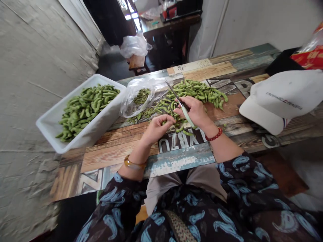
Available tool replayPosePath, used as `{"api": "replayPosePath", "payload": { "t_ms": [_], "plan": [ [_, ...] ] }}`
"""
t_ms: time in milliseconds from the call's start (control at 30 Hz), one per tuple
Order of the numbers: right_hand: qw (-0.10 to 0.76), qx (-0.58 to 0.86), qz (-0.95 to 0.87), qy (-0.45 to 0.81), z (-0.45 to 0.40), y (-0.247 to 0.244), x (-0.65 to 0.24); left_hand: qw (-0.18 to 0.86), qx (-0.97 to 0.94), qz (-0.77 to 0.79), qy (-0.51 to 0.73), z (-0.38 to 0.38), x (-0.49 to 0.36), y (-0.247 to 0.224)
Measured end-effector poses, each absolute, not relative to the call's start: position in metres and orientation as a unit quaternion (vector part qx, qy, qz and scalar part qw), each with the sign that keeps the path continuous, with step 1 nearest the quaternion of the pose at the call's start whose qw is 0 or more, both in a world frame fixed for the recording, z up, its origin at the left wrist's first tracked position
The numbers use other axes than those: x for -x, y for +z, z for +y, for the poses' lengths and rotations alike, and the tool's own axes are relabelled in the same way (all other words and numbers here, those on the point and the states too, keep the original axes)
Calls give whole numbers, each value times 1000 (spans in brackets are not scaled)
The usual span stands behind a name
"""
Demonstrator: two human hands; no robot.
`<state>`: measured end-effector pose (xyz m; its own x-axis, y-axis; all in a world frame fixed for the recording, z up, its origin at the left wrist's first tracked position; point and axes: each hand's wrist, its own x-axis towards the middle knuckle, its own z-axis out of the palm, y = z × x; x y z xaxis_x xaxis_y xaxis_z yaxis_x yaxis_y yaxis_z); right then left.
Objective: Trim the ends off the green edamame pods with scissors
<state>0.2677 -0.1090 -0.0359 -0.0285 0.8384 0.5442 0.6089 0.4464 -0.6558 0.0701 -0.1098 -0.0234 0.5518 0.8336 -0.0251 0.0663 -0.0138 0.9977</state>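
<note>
My right hand (193, 110) is closed around scissors (185, 112) with pale green handles. Their dark blades point up and away to the left, over the green soybean pods (194, 90) heaped on the table. Just left of it, my left hand (161, 127) has its thumb and fingertips pinched together; what lies between them, if anything, is too small to make out. A few loose pods (188, 133) lie below the two hands. Behind my left hand, small trimmed green scraps (135, 118) are scattered beside a clear plastic bag (126, 107) with more scraps in it.
At the left, a white plastic bin (94, 140) holds many pods, close to the grey wall (30, 101). A white cap (280, 101) sits on the right of the patchwork-wood table (108, 151). Beyond the table stands a stool with a plastic bag (136, 45) on it.
</note>
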Motion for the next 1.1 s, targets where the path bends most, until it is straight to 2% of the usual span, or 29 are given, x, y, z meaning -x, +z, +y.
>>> {"api": "replayPosePath", "payload": {
  "t_ms": [200,300,433,600,700,900,1100],
  "plan": [
    [479,513,-701,126,-106,-38,-268,390,-814,348,254,-117,-82,-34],
    [476,516,-702,121,-106,-39,-268,348,-835,351,242,-116,-81,-39],
    [467,524,-703,119,-108,-39,-268,411,-795,354,273,-111,-74,-34],
    [468,503,-716,123,-112,-33,-266,650,-560,377,349,-107,-58,-18],
    [460,476,-738,129,-118,-30,-261,730,-456,338,381,-107,-52,-12],
    [423,426,-785,152,-125,-34,-253,735,-419,321,426,-103,-47,-12],
    [382,423,-805,164,-127,-34,-251,655,-498,365,436,-105,-48,-15]
  ]
}}
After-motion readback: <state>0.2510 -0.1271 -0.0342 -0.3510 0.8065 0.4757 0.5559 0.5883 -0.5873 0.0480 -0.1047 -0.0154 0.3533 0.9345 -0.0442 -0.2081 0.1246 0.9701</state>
